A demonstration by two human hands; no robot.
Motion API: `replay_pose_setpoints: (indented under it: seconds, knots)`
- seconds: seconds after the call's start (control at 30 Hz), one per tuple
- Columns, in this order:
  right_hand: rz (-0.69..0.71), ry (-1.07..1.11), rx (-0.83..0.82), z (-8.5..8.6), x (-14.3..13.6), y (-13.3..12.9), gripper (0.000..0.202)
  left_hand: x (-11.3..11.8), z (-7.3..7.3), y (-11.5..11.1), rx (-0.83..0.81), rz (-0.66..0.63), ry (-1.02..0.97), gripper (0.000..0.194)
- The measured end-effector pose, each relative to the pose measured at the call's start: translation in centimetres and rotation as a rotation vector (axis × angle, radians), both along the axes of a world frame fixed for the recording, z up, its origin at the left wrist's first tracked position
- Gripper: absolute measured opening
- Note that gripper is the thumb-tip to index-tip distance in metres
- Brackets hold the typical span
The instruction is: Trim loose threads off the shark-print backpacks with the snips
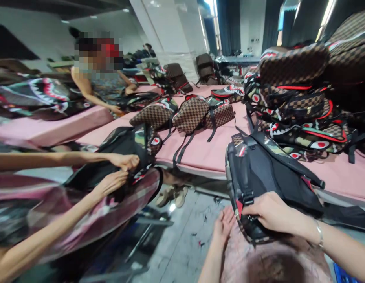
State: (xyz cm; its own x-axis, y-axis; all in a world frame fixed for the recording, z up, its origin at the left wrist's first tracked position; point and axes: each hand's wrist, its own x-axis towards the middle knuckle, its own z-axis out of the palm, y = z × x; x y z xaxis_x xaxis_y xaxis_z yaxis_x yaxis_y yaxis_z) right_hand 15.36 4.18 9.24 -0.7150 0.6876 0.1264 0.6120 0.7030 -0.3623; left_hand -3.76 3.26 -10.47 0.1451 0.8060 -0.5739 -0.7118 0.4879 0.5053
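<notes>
A black backpack with camouflage and brown-check trim lies tilted across my lap and the table edge, its padded back and shoulder straps facing up. My right hand is closed on its lower left side, by a strap and a small red patch; the fingertips are partly hidden. Just left of that, my left hand rests against the bag's edge, palm turned up and fingers extended. A silver bracelet circles my right wrist.
A pink table carries several checked backpacks, with a tall pile of bags at right. A co-worker's hands work on a black backpack at left. Another person sits across the table. Scraps lie on the floor.
</notes>
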Motion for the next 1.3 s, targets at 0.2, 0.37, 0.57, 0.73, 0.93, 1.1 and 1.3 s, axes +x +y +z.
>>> replay_pose_setpoints:
  seconds: [0.2,0.37,0.57,0.73,0.93,1.1,1.3]
  knots:
    - [-0.001,0.07,-0.308,-6.7,1.6,-1.2,0.049,-4.8,1.7,-2.6,-0.013,0.15,-0.018,0.033]
    - [-0.082,0.139,-0.293,-8.1,2.8,-1.7,0.056,-2.9,5.4,-2.8,0.123,-0.038,0.042,0.041]
    - [-0.34,0.264,-0.191,-7.3,2.7,-2.7,0.029,-1.2,10.0,-4.8,0.355,-0.011,0.191,0.054]
    - [-0.371,0.373,-0.062,-5.3,1.9,-2.5,0.026,-0.1,12.4,-4.9,0.412,0.002,0.385,0.064]
    - [-0.248,0.369,-0.014,-4.5,1.7,-1.4,0.022,1.3,13.1,-4.8,0.422,0.031,0.557,0.061]
    - [-0.195,0.327,0.084,-4.0,1.7,-1.1,0.023,1.9,13.5,-4.9,0.456,-0.031,0.644,0.06]
    - [-0.171,0.198,0.18,-3.4,2.0,-0.9,0.028,2.0,13.4,-4.9,0.464,-0.065,0.74,0.059]
